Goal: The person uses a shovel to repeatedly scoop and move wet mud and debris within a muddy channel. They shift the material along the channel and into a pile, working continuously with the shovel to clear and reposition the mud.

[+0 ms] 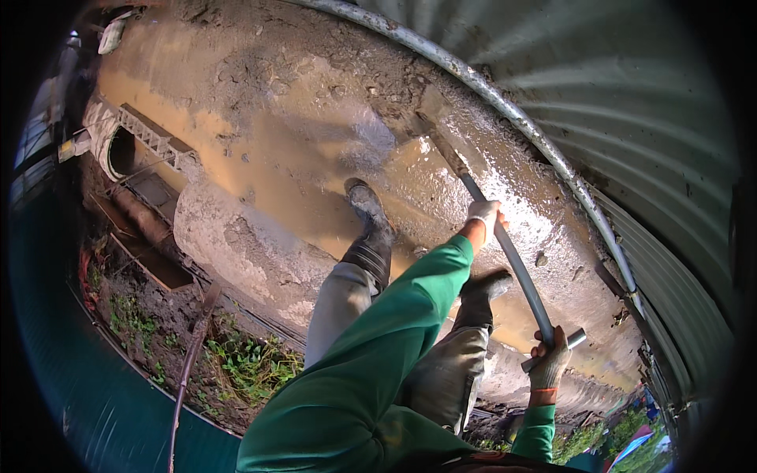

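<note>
I hold a long grey-shafted shovel (515, 260) slanting away from me over wet, muddy ground. Gloved in pale fabric, my left hand (484, 216) is wrapped round the middle of the shaft. My right hand (553, 356), in a similar glove with an orange cuff, grips the T-shaped handle at the near end. The shovel's far end, caked with mud, reaches the brown mud (406, 162) ahead; the blade's outline blends into it. My boots stand in the mud, one (367, 206) left of the shaft and the other (486, 286) close beside it.
A metal pipe rail (505, 106) curves along the right, before a corrugated metal wall (623, 118). At left are a round pipe opening (122, 151), a trough (162, 264) of brown water and a thin rusty pole (193, 347). Green weeds (248, 366) grow near a dark green sheet (102, 394).
</note>
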Action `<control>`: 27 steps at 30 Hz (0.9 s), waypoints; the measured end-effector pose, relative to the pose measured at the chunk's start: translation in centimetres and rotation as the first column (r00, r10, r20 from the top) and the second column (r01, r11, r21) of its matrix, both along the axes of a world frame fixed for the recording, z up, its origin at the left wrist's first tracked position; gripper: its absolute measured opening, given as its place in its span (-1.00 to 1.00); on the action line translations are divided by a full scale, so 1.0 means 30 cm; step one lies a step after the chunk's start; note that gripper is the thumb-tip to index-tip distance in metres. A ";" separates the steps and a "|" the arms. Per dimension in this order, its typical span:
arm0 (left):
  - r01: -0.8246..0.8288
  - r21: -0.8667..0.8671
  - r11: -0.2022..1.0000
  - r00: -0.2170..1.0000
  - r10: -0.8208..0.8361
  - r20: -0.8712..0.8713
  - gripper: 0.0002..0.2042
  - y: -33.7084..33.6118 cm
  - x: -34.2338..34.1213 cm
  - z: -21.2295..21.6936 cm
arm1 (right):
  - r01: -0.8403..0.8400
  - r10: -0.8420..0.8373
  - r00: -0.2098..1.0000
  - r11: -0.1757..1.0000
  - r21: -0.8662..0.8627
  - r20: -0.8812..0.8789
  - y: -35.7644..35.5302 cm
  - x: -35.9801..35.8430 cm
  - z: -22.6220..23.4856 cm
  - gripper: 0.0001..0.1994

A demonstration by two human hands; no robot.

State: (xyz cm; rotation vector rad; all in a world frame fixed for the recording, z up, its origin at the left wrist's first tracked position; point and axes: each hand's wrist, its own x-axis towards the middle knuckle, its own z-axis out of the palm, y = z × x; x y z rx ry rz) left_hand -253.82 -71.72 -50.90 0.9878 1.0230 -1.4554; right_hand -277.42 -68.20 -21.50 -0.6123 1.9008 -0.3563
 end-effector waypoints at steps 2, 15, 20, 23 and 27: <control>-0.002 -0.015 1.000 0.999 0.003 0.047 -0.92 0.056 0.258 -0.095 | 0.052 -0.052 0.997 0.999 -0.001 0.059 0.041 0.214 -0.126 -0.70; -0.045 -0.168 0.985 0.998 0.052 0.039 -0.73 0.517 0.727 0.157 | -0.777 0.786 0.508 0.240 -0.582 -0.352 0.657 0.409 -0.207 -0.58; 0.136 -0.014 0.991 0.948 -0.126 0.293 -0.75 0.606 0.666 0.329 | -0.737 0.805 0.520 0.254 -0.627 -0.285 0.715 0.273 -0.236 -0.52; 0.146 -0.097 0.985 0.978 -0.129 0.162 -0.80 0.635 0.551 0.412 | -0.537 0.625 0.780 0.635 -0.556 -0.039 0.828 0.065 -0.166 -0.58; 0.048 -0.155 0.987 0.947 0.004 0.321 -0.74 0.544 0.361 0.350 | -0.119 0.177 0.975 0.928 -0.353 0.137 0.958 -0.138 0.014 -0.63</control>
